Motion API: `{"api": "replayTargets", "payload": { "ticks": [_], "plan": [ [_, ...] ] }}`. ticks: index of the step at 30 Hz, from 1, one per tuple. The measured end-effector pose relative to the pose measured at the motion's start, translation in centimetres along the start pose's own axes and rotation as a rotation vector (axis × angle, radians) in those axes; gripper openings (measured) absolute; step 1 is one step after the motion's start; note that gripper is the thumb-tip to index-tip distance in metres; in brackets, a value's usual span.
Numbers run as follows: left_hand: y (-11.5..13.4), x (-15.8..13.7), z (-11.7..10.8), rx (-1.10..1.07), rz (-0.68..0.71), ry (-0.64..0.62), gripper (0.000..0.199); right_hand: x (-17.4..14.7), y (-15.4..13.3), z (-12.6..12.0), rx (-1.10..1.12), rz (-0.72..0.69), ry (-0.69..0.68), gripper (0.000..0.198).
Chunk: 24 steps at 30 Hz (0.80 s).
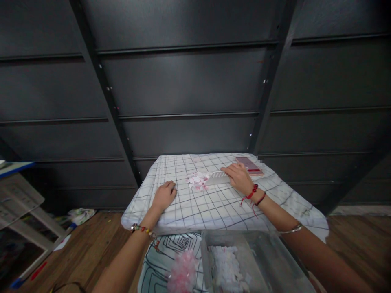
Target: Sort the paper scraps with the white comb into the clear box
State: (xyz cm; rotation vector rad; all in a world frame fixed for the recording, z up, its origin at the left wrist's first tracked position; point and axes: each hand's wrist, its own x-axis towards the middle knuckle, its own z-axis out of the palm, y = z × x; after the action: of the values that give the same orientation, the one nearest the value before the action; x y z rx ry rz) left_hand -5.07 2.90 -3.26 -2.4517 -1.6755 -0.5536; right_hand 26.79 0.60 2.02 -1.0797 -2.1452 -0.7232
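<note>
My right hand [240, 177] is closed around a flat white piece with a ridged surface [217, 177], tilted over the table; its exact kind is unclear. Its left edge meets a small heap of white and pink scraps [198, 180] on the white checked cloth [195, 211]. To the left of the heap, my left hand [165, 194] rests on the cloth, palm down and holding nothing, its fingers loosely bent. Just beyond my right hand lies a flat pinkish rectangular object [252, 167], perhaps a phone.
A clear plastic bin [265, 260] with stacked white pieces [226, 264] inside stands at the table's near edge. Left of it, a pink fluffy item [183, 272] lies on patterned fabric [155, 264]. A dark panelled wall [189, 85] rises behind; a white stand [24, 203] is at left.
</note>
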Motion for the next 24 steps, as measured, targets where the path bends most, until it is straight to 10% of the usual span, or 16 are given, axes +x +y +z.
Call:
{"api": "replayTargets", "payload": {
  "ticks": [24],
  "plan": [
    [0.1,-0.1,0.0,-0.001,-0.021,-0.001,0.030,-2.6,-0.2,2.2,-0.138,0.014,0.247,0.042]
  ]
}}
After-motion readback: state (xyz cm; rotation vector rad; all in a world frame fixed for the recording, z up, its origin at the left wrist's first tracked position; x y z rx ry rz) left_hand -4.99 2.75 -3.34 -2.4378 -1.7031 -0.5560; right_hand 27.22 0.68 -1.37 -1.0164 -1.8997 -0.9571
